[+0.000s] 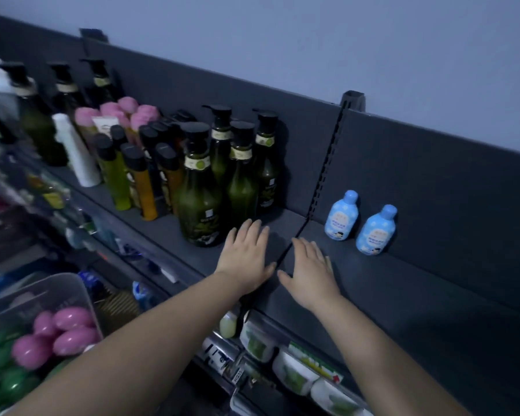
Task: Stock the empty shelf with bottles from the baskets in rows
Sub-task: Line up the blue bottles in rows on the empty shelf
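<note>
left fingers (246, 229) and right fingers (305, 247) lie flat on the shelf (403, 289), one set on each side of the shelf joint (285, 253). just left of the left fingers: tall pump bottle (200, 202), more bottles in rows behind and left of it. right of and beyond the right fingers: rear small bottle (341, 216), front small bottle (376, 231), side by side. basket (72, 283) well left, below the shelf.

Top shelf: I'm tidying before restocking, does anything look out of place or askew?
The plain white tapered bottle stands alone near the front edge, between dark green pump bottles and black-capped yellow-green bottles, matching no row. Nothing looks spilled or toppled.
</note>
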